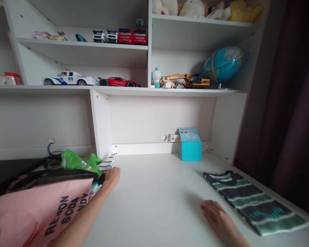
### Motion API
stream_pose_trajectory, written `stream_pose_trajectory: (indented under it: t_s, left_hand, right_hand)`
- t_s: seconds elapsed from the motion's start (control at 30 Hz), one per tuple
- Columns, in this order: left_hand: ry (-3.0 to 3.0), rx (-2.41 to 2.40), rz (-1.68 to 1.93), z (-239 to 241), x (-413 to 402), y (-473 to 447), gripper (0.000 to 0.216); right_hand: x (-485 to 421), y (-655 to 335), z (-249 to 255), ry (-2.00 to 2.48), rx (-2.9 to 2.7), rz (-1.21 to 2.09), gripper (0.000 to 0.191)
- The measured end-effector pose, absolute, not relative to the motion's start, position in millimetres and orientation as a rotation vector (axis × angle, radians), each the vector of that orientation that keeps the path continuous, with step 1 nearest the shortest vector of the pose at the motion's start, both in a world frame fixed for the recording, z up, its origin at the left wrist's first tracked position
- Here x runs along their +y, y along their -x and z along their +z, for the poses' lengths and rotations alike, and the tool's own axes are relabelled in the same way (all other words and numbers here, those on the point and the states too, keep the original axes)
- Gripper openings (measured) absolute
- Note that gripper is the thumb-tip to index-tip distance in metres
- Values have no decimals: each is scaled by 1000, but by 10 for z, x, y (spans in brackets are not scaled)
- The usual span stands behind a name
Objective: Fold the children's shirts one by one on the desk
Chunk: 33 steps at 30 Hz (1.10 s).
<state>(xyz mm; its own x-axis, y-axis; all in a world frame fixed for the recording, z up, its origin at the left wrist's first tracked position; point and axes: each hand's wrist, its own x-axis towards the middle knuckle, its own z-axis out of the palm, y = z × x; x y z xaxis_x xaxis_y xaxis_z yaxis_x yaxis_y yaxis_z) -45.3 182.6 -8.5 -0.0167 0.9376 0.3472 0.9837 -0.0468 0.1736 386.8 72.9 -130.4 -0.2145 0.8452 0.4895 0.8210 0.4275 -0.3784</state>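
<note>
My left hand (112, 176) reaches to the right edge of a clothes pile, its fingers curled in against the cloth. What they pinch is hidden behind the hand. Close by lie a white cloth with dark stripes (106, 163), a bright green garment (78, 161) and a black garment (64, 175). In front, a pink shirt with dark lettering (41, 209) covers much of the pile. My right hand (214, 212) hovers low over the white desk (154, 206), holding nothing, fingers loosely bent and slightly apart. To its right rests a folded green, black and white striped T-shirt (252, 202).
A turquoise desk calendar (191, 149) stands at the back beside a wall socket (173, 138). Overhead shelves (118, 90) carry toy cars (69, 78), a toy excavator (187, 80), a globe (226, 61) and plush toys (193, 8). A dark curtain (290, 103) hangs at the right.
</note>
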Motion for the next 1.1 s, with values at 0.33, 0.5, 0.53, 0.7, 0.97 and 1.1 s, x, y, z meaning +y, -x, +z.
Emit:
stream_pose_trajectory:
  t_s: [0.33, 0.5, 0.53, 0.7, 0.97, 1.1]
  left_hand:
    - [2609, -994, -1416, 1433, 1024, -652, 22]
    - [3005, -1171, -833, 950, 979, -772, 18]
    - [3117, -1214, -619, 811, 1009, -745, 16]
    - [3329, -1353, 194, 242, 1066, -723, 16]
    - [2988, -1312, 21, -288, 1001, -1065, 27]
    - [2892, -1261, -76, -389, 1037, -1075, 20]
  right_hand:
    - [794, -3793, -653, 1365, -1852, 124, 31]
    - [717, -3752, -13, 1329, -1618, 216, 37]
    - [692, -3739, 31, 1331, -1639, 237, 37]
    - [508, -3521, -179, 1298, -2110, 469, 42]
    - [365, -2758, -642, 1316, -2449, 341, 32]
    - [385, -2705, -707, 1339, -2436, 190, 21]
